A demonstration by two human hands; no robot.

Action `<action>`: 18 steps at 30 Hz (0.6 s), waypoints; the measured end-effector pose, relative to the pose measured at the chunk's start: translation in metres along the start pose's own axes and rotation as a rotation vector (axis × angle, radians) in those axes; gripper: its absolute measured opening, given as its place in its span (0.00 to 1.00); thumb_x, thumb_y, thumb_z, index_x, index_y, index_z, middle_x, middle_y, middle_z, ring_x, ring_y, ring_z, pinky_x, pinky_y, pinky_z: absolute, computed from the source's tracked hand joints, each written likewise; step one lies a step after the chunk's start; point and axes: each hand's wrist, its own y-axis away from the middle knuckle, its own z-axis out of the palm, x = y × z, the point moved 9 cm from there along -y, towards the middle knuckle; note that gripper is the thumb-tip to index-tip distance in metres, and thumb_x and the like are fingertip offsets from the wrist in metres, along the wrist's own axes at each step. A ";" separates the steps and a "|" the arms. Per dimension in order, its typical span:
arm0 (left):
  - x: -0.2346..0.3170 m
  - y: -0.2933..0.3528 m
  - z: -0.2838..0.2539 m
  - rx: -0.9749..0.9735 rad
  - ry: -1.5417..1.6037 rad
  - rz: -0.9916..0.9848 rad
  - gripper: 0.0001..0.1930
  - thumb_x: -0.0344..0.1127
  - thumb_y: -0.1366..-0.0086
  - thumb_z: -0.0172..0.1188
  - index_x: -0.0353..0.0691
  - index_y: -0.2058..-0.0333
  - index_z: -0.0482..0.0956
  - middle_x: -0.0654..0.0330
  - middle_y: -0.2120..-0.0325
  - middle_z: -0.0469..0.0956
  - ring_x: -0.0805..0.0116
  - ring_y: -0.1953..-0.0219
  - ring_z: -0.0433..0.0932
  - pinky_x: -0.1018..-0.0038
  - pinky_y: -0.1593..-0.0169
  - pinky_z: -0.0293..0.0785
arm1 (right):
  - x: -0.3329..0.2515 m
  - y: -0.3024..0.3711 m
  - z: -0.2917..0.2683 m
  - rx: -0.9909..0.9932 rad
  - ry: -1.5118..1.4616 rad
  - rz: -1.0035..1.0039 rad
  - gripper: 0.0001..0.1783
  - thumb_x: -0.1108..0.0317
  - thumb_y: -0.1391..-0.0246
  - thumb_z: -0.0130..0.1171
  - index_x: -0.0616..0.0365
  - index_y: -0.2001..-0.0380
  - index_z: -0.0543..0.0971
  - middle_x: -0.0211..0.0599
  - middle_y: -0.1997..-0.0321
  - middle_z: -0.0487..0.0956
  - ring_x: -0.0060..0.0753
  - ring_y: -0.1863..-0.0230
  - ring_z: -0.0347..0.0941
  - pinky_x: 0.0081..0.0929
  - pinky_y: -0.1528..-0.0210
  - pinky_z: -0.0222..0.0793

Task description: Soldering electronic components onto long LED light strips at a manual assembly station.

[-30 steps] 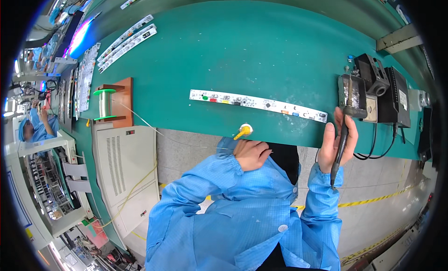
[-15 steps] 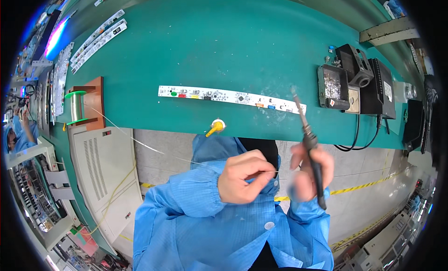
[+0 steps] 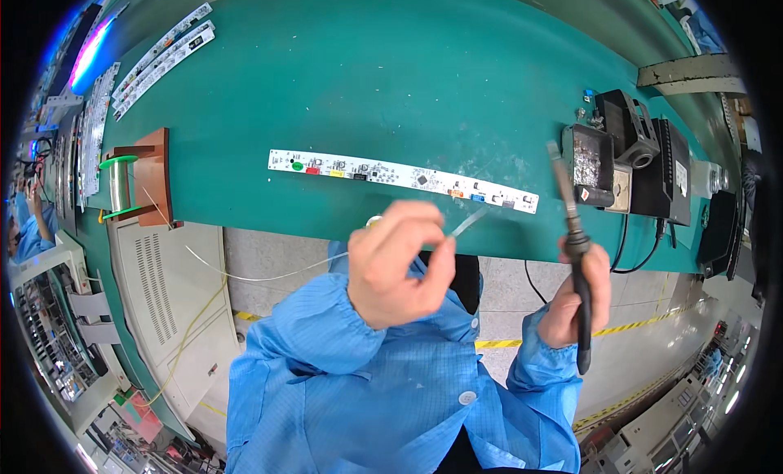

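Note:
A long white circuit board (image 3: 400, 176) lies on the green bench mat, with small coloured parts along it. My left hand (image 3: 397, 266) is closed in a pinch on thin solder wire (image 3: 285, 276), in front of the board's lower edge. The wire's blurred end sticks out past my fingertips toward the board, and its other part loops back left to a spool (image 3: 120, 185) on a brown wooden stand. My right hand (image 3: 577, 299) is wrapped round the dark handle of a soldering iron (image 3: 577, 241). The iron's tip points up, right of the board and apart from it.
To the right stand a black soldering station (image 3: 673, 168), an iron holder (image 3: 628, 131) and a dark tray (image 3: 589, 164). Several more white board strips (image 3: 167, 62) lie at the far left. A cable hangs below the bench edge. A person (image 3: 37, 225) sits farther left.
My left hand has moved up toward the board with the solder wire. My right hand has shifted right with the soldering iron, whose tip has left the board's right end.

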 end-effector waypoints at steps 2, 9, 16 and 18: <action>-0.011 -0.007 -0.007 0.006 -0.100 -0.085 0.08 0.20 0.56 0.61 0.36 0.79 0.71 0.50 0.66 0.79 0.63 0.79 0.77 0.75 0.78 0.70 | -0.006 -0.010 0.015 -0.173 -0.065 -0.018 0.20 0.59 0.45 0.56 0.65 0.58 0.73 0.51 0.66 0.75 0.41 0.67 0.70 0.44 0.58 0.67; -0.025 -0.007 0.002 -0.057 -0.062 -0.123 0.08 0.19 0.57 0.58 0.36 0.83 0.67 0.44 0.59 0.78 0.79 0.85 0.68 0.80 0.83 0.61 | 0.017 -0.054 0.025 -0.234 -0.246 0.082 0.08 0.67 0.60 0.61 0.60 0.76 0.77 0.35 0.80 0.72 0.36 0.77 0.65 0.36 0.66 0.65; -0.026 -0.009 0.005 -0.084 -0.066 -0.112 0.08 0.19 0.58 0.57 0.36 0.84 0.66 0.41 0.61 0.78 0.76 0.84 0.72 0.78 0.83 0.63 | 0.005 -0.073 0.046 -0.333 -0.174 0.012 0.08 0.79 0.71 0.54 0.59 0.80 0.77 0.34 0.84 0.67 0.35 0.79 0.61 0.33 0.71 0.59; -0.027 -0.009 0.005 -0.079 -0.060 -0.119 0.08 0.19 0.59 0.57 0.36 0.84 0.66 0.41 0.61 0.79 0.74 0.84 0.72 0.78 0.83 0.64 | 0.006 -0.075 0.048 -0.338 -0.173 0.028 0.12 0.83 0.74 0.51 0.59 0.81 0.78 0.33 0.84 0.67 0.35 0.79 0.61 0.31 0.72 0.59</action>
